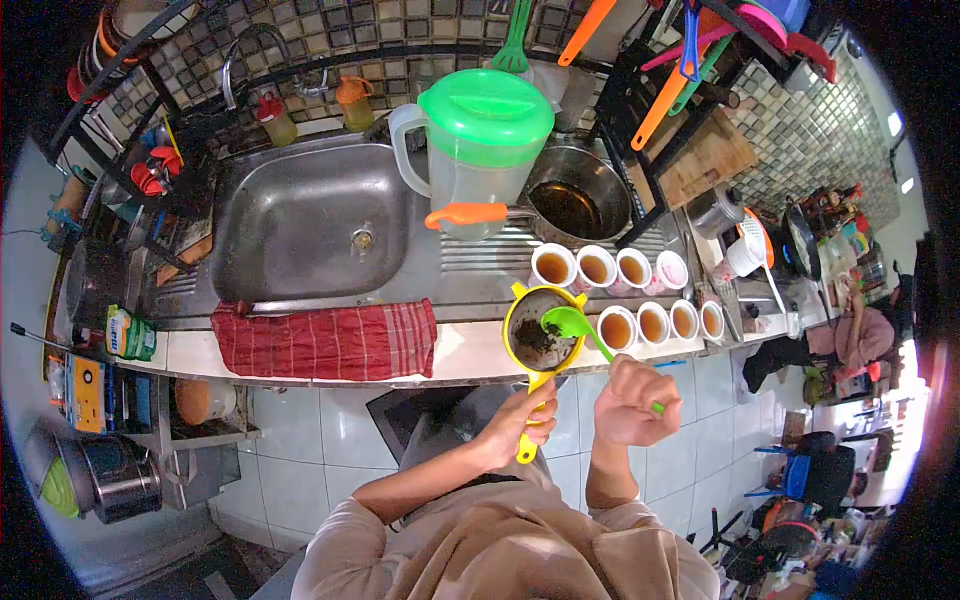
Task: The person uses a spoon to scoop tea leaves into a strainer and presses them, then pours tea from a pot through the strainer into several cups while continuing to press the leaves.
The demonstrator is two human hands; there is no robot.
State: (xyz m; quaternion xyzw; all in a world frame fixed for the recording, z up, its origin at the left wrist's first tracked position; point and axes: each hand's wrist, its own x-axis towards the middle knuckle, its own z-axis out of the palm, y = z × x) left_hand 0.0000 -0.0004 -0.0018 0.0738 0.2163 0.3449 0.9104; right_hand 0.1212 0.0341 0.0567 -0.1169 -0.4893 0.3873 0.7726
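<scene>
My left hand [520, 425] is wrapped round the handle of a yellow strainer [513, 365] with dark wet leaves in it. In my right hand [637, 402] is the handle of a green ladle [570, 322], whose bowl rests inside the strainer. Small white cups stand in two rows to the right; most hold brown liquid, such as the front cup [617, 327]. A pale cup [671, 270] ends the back row. Behind them is a steel pot [578, 190] with dark liquid, beside a green-lidded pitcher [485, 150].
A steel sink [310, 220] lies left of the pitcher. The red cloth [325, 342] hangs over the counter's front edge. At the right are a stove area with a white ladle [768, 255] and a pan [802, 240]. A person [865, 335] is at the far right.
</scene>
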